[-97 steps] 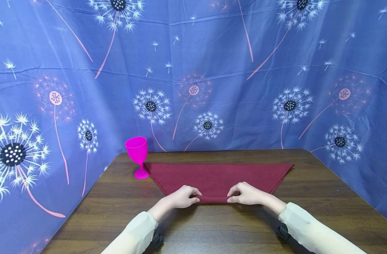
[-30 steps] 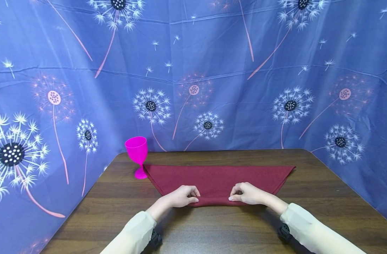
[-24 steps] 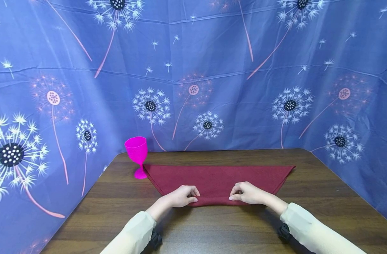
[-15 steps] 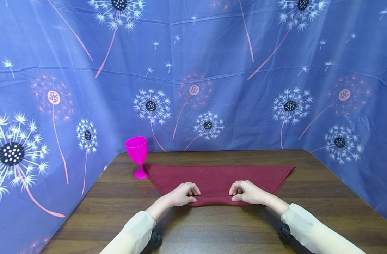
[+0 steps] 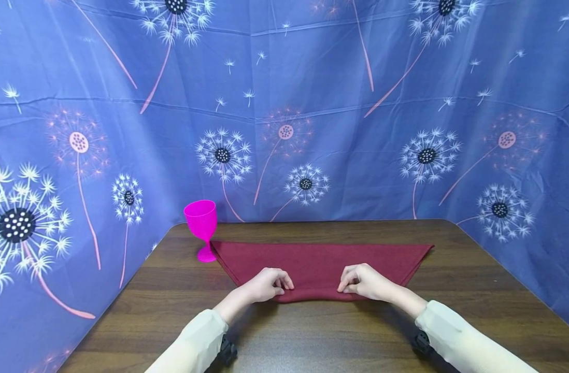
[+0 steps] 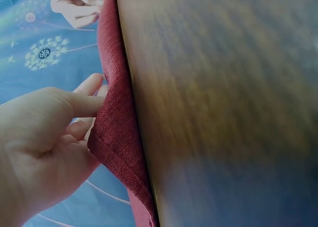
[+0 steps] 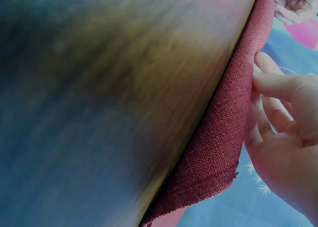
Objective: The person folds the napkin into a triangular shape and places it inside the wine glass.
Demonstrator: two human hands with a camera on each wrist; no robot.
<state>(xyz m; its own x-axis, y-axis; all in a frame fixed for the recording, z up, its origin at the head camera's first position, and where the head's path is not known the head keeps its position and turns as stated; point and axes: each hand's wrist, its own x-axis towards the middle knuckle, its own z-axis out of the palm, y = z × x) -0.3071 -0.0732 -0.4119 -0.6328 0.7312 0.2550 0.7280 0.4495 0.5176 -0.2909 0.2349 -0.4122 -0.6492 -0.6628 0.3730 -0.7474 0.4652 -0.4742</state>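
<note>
A dark red cloth napkin (image 5: pixel 317 264) lies on the table, wide straight edge at the back, sides slanting in toward a rolled front edge. My left hand (image 5: pixel 266 284) pinches this rolled edge at its left part, thumb in front and fingers above. My right hand (image 5: pixel 367 281) pinches the same roll farther right, thumb and fingertips close together. In the left wrist view the thumb of my left hand (image 6: pixel 49 132) presses on the napkin (image 6: pixel 117 113). The right wrist view shows the thumb of my right hand (image 7: pixel 288 127) against the roll, a loose flap hanging beside it.
A bright magenta goblet (image 5: pixel 202 220) stands upright at the back left, its foot by the napkin's left corner. Beneath is a dark wooden table (image 5: pixel 312 336). A blue curtain (image 5: pixel 350 155) with dandelion prints hangs behind and at both sides.
Since the first frame the napkin has come slightly toward me and its front roll looks wider. About half a second ago the fingers loosened and lifted a little; now they are back at the roll.
</note>
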